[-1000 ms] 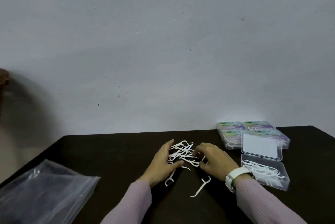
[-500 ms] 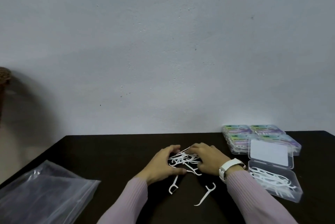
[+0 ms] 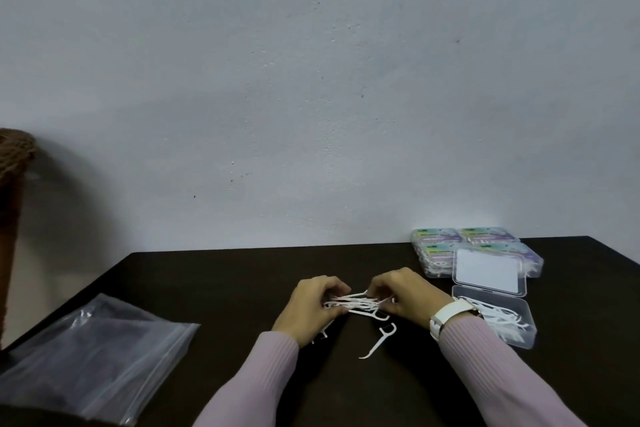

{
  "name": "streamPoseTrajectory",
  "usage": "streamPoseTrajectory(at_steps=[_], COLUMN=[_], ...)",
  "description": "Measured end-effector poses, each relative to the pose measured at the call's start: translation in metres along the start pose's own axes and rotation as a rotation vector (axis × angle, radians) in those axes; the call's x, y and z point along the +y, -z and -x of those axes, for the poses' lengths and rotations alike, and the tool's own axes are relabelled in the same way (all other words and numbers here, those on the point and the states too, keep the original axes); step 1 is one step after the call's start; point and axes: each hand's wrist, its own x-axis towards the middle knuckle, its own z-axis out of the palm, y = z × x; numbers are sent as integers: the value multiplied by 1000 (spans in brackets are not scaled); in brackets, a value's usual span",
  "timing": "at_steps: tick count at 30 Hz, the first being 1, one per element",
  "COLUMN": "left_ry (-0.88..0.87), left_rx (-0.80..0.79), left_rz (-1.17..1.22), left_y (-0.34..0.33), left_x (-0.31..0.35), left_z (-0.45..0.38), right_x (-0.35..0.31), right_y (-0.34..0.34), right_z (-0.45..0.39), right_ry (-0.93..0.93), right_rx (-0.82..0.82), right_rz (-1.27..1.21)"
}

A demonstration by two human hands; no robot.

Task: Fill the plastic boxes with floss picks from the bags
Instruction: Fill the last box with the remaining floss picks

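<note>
A dark brown table (image 3: 214, 274) stands against a plain, pale grey-blue wall (image 3: 311, 97) with small marks and soft shadow at the lower left, where a brown woven object (image 3: 14, 153) shows at the frame's edge.

Bag (image 3: 93, 354) cut off at left edge — box labels (image 3: 437, 239) too blurred.
</note>
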Motion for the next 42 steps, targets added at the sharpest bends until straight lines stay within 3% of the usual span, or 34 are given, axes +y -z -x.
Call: streamPoseTrajectory(at_steps=[8,12,18,26,32,38,42], left_ry=[-94,-150,-140,-117,-153,-197,-132], left_rx=[34,70,174,346,309,284,289], left_rz=[-288,-321,-215,165,266,134,256], left_y=[3,4,8,-2,-20,-45,-47], left_x=[15,18,17,36,60,85,99], left_z=[20,24,28,20,9,-1,-8], right_x=[-10,-13,-6,6,21,33,40], right_y=[1,1,9,33,54,64,64], right_z=[26,35,46,70,96,114,119], right_ry=[-26,-53,-77,-78,-185,-252,-278], right_rx=[-9,55,168,341,382,398,411], right_rz=[281,316,197,-16,-19,32,2])
